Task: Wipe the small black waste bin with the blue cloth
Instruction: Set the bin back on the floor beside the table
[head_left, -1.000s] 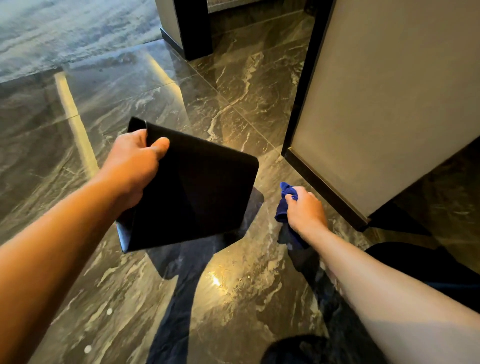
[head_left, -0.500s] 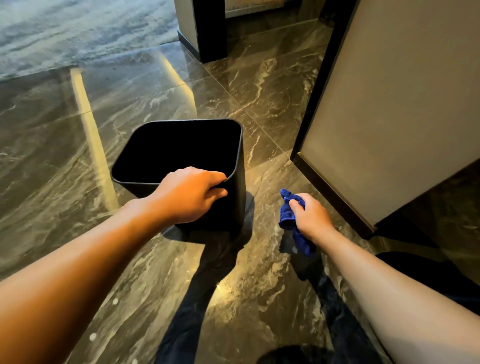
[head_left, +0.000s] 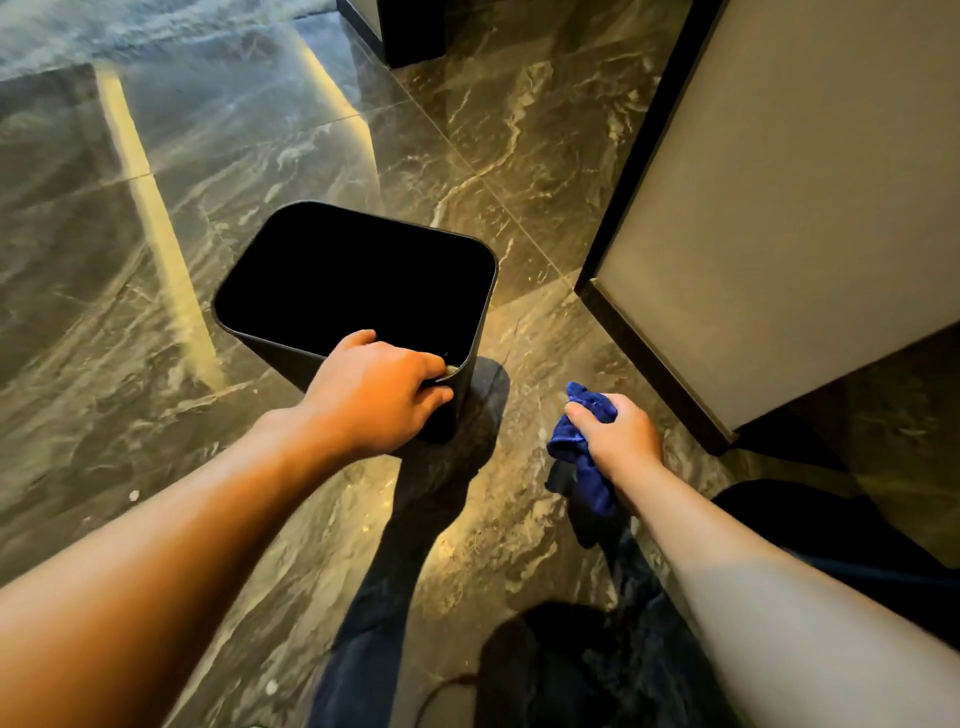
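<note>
The small black waste bin (head_left: 483, 312) stands upright on the dark marble floor, its square opening facing up and its inside too dark to see. My left hand (head_left: 376, 395) grips the bin's near rim at the right corner, fingers curled over the edge. To the right of the bin and apart from it, my right hand (head_left: 621, 434) holds the bunched blue cloth (head_left: 582, 447), which hangs down below my fist just above the floor.
A grey cabinet panel with a black base (head_left: 779, 218) stands close on the right. A dark pillar base (head_left: 410, 31) is at the top centre. My dark-trousered legs (head_left: 561, 660) fill the bottom of the view. Glossy marble floor (head_left: 156, 260) stretches to the left.
The bin, held tilted on its side a second ago, has been turned upright and now stands on the floor. My left hand moved to the near rim. My right hand barely moved.
</note>
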